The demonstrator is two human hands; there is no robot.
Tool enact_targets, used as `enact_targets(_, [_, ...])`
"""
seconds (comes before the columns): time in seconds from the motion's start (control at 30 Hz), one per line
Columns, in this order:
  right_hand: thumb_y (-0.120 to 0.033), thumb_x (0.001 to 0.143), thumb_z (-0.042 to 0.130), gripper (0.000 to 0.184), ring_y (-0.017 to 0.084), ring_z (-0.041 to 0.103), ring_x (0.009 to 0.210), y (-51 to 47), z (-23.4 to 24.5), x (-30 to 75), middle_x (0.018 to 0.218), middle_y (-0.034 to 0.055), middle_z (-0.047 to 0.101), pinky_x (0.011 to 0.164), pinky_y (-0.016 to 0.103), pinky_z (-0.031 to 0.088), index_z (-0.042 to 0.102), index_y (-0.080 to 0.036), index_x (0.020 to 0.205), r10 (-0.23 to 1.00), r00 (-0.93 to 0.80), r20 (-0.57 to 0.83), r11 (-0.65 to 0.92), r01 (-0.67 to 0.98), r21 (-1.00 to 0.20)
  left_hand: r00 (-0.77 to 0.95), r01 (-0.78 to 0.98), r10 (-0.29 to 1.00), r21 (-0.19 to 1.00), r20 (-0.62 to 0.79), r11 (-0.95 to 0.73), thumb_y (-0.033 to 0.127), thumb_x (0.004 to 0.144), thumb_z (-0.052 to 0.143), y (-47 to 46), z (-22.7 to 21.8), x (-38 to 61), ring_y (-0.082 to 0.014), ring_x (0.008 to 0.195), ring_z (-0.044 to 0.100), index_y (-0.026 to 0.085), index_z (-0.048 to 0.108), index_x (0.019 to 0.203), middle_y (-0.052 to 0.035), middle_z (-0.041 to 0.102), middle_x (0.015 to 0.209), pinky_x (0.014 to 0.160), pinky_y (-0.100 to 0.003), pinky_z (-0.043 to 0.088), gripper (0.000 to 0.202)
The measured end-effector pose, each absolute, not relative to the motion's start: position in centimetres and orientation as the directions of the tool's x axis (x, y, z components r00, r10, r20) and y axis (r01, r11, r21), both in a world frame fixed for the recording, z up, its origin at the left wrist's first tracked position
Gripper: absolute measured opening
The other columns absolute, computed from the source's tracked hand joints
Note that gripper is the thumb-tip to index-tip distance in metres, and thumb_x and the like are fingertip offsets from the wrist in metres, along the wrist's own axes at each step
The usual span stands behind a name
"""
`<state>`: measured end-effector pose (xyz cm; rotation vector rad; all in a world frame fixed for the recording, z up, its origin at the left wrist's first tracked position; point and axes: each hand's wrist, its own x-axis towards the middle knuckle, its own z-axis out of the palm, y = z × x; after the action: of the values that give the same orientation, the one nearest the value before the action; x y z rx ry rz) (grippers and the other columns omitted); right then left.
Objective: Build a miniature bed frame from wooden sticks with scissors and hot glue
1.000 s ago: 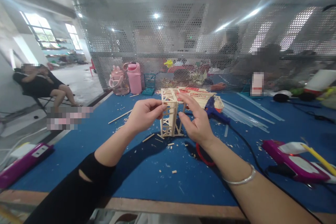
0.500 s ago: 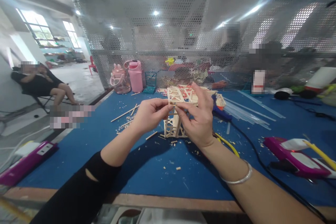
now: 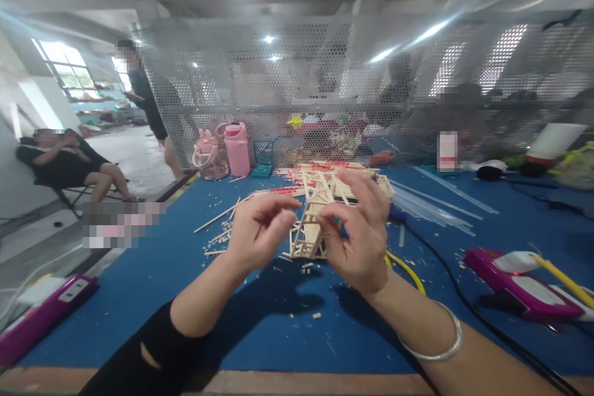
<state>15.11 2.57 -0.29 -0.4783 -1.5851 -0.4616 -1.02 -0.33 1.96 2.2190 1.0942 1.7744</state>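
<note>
A small frame of thin wooden sticks [image 3: 307, 240] stands on the blue tabletop in front of me, partly covered by my right hand. My left hand [image 3: 260, 232] hovers just left of it, thumb and forefinger bent and apart, nothing between them. On the right side, my right hand [image 3: 359, 238] is raised close in front of the frame, fingers spread and curved. Whether its fingertips touch the sticks I cannot tell. Behind the frame lies a pile of wooden sticks [image 3: 290, 190], some with red on them.
A yellow cable [image 3: 408, 269] and clear glue sticks [image 3: 417, 204] lie at right, near a purple power strip [image 3: 515, 288]. Another purple power strip [image 3: 51, 315] is at left. A pink bottle [image 3: 237, 151] stands at the back. Two people are at far left, one seated.
My hands have parted and drawn back from the top of the stick frame, where their fingertips met. A standing person has come into view at left. The camera view has tilted slightly.
</note>
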Motion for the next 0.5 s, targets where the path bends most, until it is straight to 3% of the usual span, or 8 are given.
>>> enact_targets(0.1, [-0.023,0.086,0.054,0.006,0.024,0.046,0.119,2.0,-0.7,14.5,0.127,0.0053,0.056,0.101,0.044,0.035,0.057,-0.023,0.081,0.033,-0.068,0.997,0.824,0.566,0.011,0.107,0.446,0.591,0.493,0.799,-0.747,0.030,0.084,0.055,-1.2,1.7,0.1,-0.0074,0.045,0.047,0.016,0.064,0.070,0.0018,0.056,0.052,0.045,-0.019,0.039,0.022])
enact_targets(0.23, [-0.025,0.086,0.054,0.004,0.023,0.047,0.118,2.1,-0.5,14.7,0.126,0.0060,0.057,0.100,0.044,0.035,0.058,-0.025,0.087,0.008,-0.097,0.995,0.820,0.571,0.049,0.037,0.289,0.770,0.731,0.637,-0.618,0.031,0.084,0.052,-1.3,1.3,0.6,-0.0070,0.042,0.044,0.017,0.060,0.075,0.0032,0.053,0.052,0.041,-0.019,0.037,0.019])
enact_targets(0.33, [-0.031,0.088,0.049,0.017,0.023,0.049,0.118,3.7,1.0,16.6,0.126,0.0070,0.056,0.100,0.046,0.035,0.055,-0.026,0.103,-0.041,-0.060,0.997,0.804,0.590,0.069,-0.132,0.107,0.856,0.866,0.500,-0.489,0.027,0.076,0.053,-0.7,1.6,-0.1,-0.0073,0.043,0.045,0.018,0.054,0.070,0.0037,0.052,0.056,0.037,-0.018,0.036,0.010])
enact_targets(0.37, [-0.032,0.088,0.047,0.020,0.023,0.051,0.117,4.7,1.5,17.7,0.124,0.0082,0.056,0.099,0.045,0.037,0.054,-0.024,0.105,-0.019,0.017,1.000,0.797,0.604,0.005,-0.194,0.022,0.873,0.892,0.446,-0.451,0.024,0.073,0.051,-0.4,1.8,-0.4,-0.0070,0.043,0.044,0.019,0.049,0.066,0.0044,0.050,0.056,0.036,-0.017,0.034,0.009])
enact_targets(0.43, [-0.028,0.089,0.039,0.024,0.023,0.056,0.108,7.3,2.4,20.3,0.112,0.0114,0.061,0.093,0.042,0.043,0.054,-0.020,0.105,0.190,0.223,0.956,0.725,0.625,-0.290,-0.268,-0.136,0.908,0.920,0.322,-0.367,0.022,0.068,0.046,0.3,2.1,-0.9,-0.0063,0.040,0.040,0.020,0.039,0.060,0.0062,0.044,0.052,0.033,-0.016,0.031,0.011])
enact_targets(0.5, [-0.024,0.086,0.041,0.022,0.023,0.063,0.091,9.9,2.5,23.0,0.095,0.0122,0.066,0.083,0.038,0.048,0.058,-0.016,0.097,0.523,0.257,0.813,0.516,0.664,-0.542,-0.284,-0.210,0.937,0.940,0.203,-0.267,0.024,0.068,0.043,0.9,2.2,-1.0,-0.0058,0.037,0.037,0.020,0.035,0.059,0.0074,0.040,0.049,0.032,-0.016,0.028,0.012])
